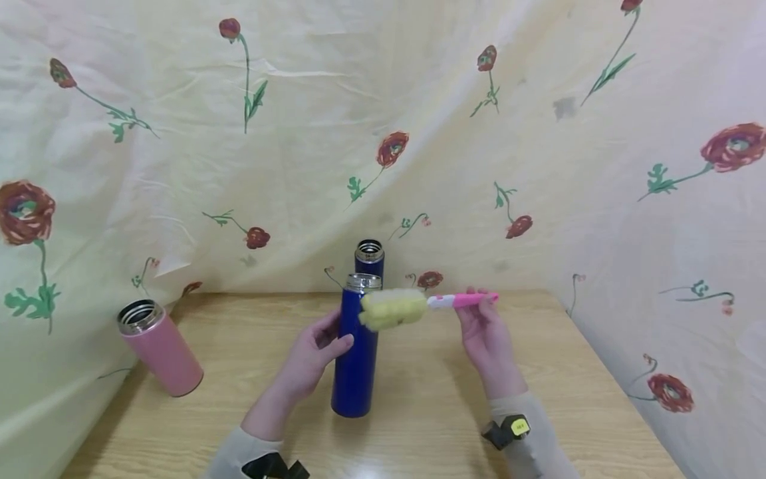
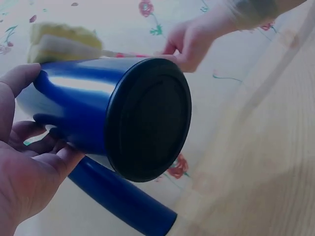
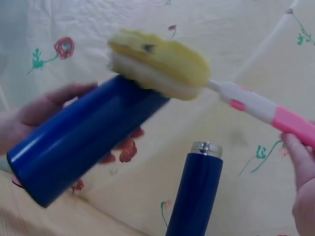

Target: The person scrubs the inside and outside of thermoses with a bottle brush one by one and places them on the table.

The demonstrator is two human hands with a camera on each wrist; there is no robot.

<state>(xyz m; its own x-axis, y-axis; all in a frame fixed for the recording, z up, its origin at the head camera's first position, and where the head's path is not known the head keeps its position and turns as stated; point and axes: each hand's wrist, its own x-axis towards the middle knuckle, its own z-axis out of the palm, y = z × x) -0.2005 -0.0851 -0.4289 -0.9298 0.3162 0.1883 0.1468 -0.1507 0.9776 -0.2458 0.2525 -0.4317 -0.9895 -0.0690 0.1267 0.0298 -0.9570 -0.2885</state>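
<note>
My left hand [image 1: 308, 362] grips a blue vacuum flask [image 1: 354, 372] around its body. The flask has a steel mouth without a lid, and its black base [image 2: 150, 120] faces the left wrist view, lifted off the table. In my right hand [image 1: 483, 332] is a sponge bottle brush, pinched by its pink and white handle [image 1: 449, 301]. The brush's yellow and white sponge head [image 1: 391, 309] points left and overlaps the flask's upper side, just below the mouth. Behind stands a second blue flask [image 3: 197, 191], slimmer, with an uncapped steel neck.
A pink flask [image 1: 164, 349] with an open steel mouth stands on the left of the wooden table [image 1: 431, 412]. Flower-patterned cloth [image 1: 311, 166] hangs behind the table and along both sides. The slim blue flask is near the table's back edge.
</note>
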